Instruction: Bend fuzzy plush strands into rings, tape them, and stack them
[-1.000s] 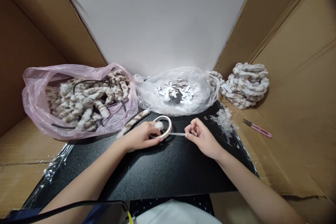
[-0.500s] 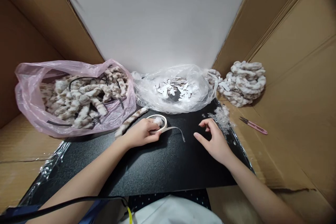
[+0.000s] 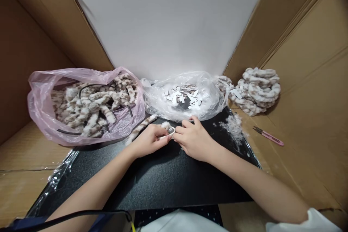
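Note:
Over the middle of the black table, my left hand (image 3: 152,138) is closed around a white ring-shaped roll of tape (image 3: 172,131). A tuft of white fluff (image 3: 165,125) shows at its fingertips. My right hand (image 3: 191,137) meets it from the right, its fingertips pinched at the roll's right edge; what exactly they grip is hidden. A striped furry strip (image 3: 140,127) lies just behind my left hand. Behind my right hand sits a clear plastic bag (image 3: 154,96) holding white tags with metal pieces.
A pink plastic bag (image 3: 40,108) full of furry strips stands at the left. A furry coil (image 3: 258,90) and pink thread snips (image 3: 268,136) lie at the right. Loose fluff (image 3: 233,127) is on the table's right side. Cardboard walls (image 3: 307,79) flank the table.
My right hand has moved left and closed at the roll beside my left hand. The loose tape end that trailed to the right no longer shows. The view has shifted slightly.

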